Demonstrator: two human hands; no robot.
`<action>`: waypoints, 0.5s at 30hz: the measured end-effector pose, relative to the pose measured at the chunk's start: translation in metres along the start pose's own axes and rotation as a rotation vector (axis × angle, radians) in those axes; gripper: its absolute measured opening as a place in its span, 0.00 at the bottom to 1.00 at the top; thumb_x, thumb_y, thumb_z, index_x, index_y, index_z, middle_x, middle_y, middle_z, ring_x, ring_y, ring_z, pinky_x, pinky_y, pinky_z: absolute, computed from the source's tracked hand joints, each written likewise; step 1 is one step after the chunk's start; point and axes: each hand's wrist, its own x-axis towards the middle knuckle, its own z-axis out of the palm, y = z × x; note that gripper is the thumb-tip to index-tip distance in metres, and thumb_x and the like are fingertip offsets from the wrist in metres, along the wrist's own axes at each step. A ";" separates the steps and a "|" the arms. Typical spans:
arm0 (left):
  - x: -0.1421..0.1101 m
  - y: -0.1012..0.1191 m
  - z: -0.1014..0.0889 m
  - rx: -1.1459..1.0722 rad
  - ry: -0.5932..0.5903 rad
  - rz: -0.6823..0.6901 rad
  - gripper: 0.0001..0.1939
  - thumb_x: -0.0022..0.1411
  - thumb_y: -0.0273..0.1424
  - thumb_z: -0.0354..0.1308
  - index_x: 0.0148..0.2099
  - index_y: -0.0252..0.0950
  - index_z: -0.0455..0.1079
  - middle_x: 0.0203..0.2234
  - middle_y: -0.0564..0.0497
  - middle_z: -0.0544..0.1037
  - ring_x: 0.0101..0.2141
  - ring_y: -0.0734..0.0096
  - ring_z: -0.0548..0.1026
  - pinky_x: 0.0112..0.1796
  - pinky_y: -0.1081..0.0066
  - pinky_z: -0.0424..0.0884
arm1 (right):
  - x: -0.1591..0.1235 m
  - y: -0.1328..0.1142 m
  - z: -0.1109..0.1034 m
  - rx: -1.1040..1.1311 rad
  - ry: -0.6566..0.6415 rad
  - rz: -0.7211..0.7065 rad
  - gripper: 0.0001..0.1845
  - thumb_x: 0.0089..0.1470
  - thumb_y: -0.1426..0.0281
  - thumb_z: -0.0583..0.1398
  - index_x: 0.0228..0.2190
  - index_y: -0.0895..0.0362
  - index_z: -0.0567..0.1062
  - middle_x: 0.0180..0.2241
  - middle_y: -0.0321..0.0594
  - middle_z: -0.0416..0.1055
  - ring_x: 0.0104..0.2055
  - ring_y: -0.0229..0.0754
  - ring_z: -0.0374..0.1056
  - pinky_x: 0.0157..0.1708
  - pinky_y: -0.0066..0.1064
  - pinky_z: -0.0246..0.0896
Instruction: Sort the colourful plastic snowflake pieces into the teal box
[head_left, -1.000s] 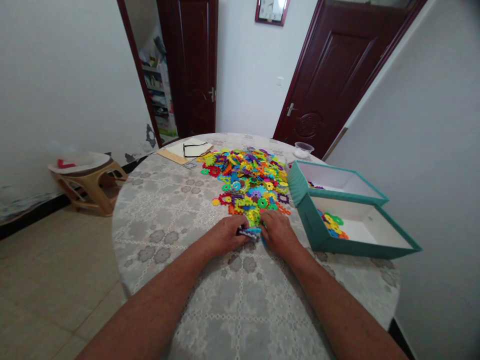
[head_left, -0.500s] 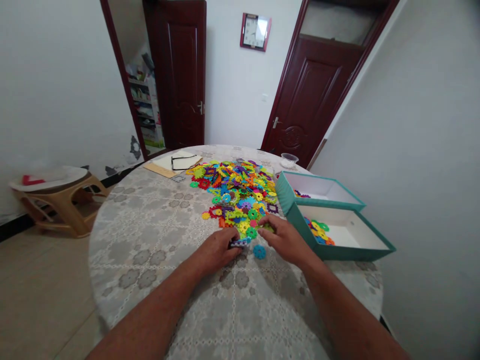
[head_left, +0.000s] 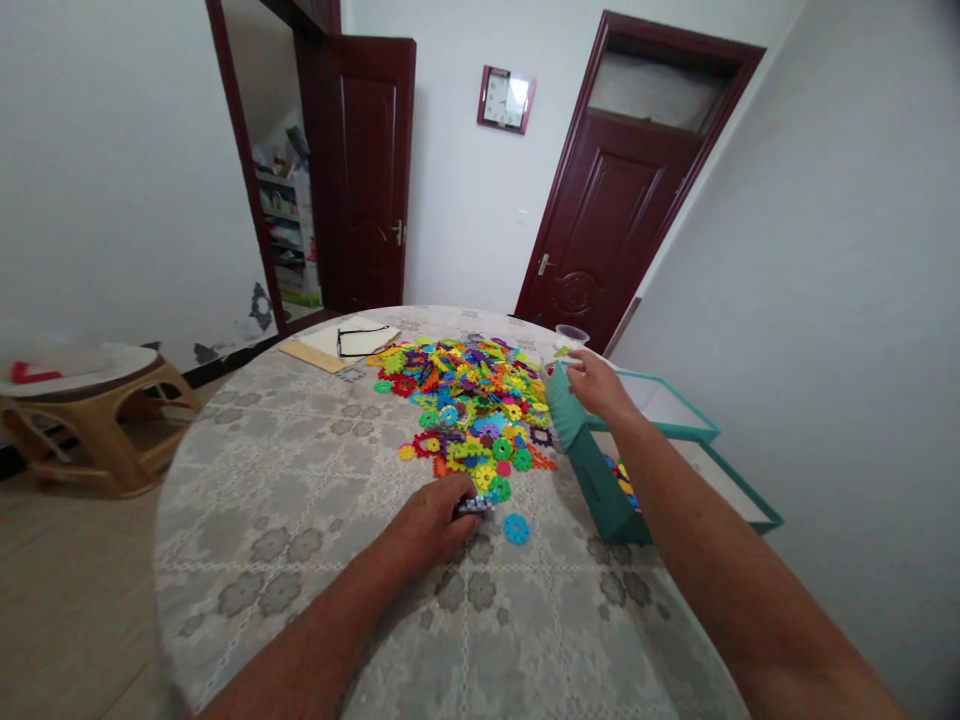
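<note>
My left hand (head_left: pixel 431 520) rests on the tablecloth at the near edge of a heap of colourful plastic gear pieces (head_left: pixel 465 385). Its fingers are closed round several small toothed pieces (head_left: pixel 475 504), whitish, purple and blue. Just right of it a blue gear piece (head_left: pixel 516 529) lies flat. My right hand (head_left: pixel 600 385) is raised over the left end of the far compartment of a teal box (head_left: pixel 592 485). Between its fingertips is a small yellow-green piece (head_left: pixel 561 352). Colourful pieces (head_left: pixel 622 480) show in the near compartment, partly hidden by my right forearm.
A clear plastic bowl (head_left: pixel 571 335) stands at the table's far right. Black-framed glasses (head_left: pixel 362 342) lie on paper (head_left: pixel 322 352) at the far left. The round table has a patterned grey tablecloth (head_left: pixel 300 500). A stool (head_left: pixel 97 410) stands left of it.
My right hand has moved away from the heap, up and right to the teal box, carrying the yellow-green piece. My left hand stays with its pieces. The view has tilted up slightly.
</note>
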 end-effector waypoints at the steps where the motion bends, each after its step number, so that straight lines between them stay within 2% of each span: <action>1: 0.000 0.001 -0.001 -0.004 0.007 0.003 0.03 0.62 0.30 0.59 0.38 0.39 0.67 0.33 0.51 0.76 0.35 0.65 0.72 0.36 0.68 0.60 | -0.014 -0.003 0.006 0.008 -0.032 -0.026 0.23 0.59 0.72 0.57 0.54 0.60 0.77 0.45 0.48 0.80 0.37 0.44 0.75 0.44 0.37 0.70; 4: 0.000 0.003 -0.002 -0.029 0.030 0.010 0.03 0.62 0.30 0.60 0.38 0.39 0.68 0.33 0.51 0.76 0.35 0.65 0.72 0.36 0.68 0.61 | -0.073 -0.023 0.026 0.098 -0.239 -0.187 0.15 0.62 0.68 0.58 0.46 0.56 0.81 0.44 0.44 0.81 0.41 0.45 0.75 0.45 0.37 0.70; 8: 0.002 0.004 -0.002 -0.082 0.044 0.018 0.04 0.63 0.32 0.60 0.38 0.38 0.70 0.33 0.51 0.77 0.34 0.66 0.73 0.35 0.68 0.62 | -0.152 -0.054 0.045 0.269 -0.496 -0.347 0.14 0.66 0.63 0.60 0.50 0.52 0.79 0.48 0.41 0.80 0.42 0.43 0.76 0.42 0.33 0.69; 11: 0.002 0.003 -0.001 -0.096 0.042 0.024 0.06 0.64 0.35 0.61 0.39 0.38 0.72 0.33 0.51 0.78 0.35 0.65 0.73 0.35 0.68 0.63 | -0.182 -0.067 0.052 0.239 -0.513 -0.391 0.11 0.66 0.68 0.61 0.49 0.51 0.78 0.46 0.41 0.81 0.42 0.44 0.75 0.42 0.33 0.67; 15: 0.003 0.001 0.000 -0.164 0.006 0.026 0.07 0.63 0.35 0.62 0.42 0.39 0.72 0.31 0.52 0.77 0.32 0.67 0.73 0.33 0.68 0.65 | -0.189 -0.067 0.050 0.097 -0.466 -0.366 0.04 0.64 0.69 0.62 0.40 0.54 0.78 0.37 0.41 0.80 0.40 0.46 0.75 0.39 0.32 0.63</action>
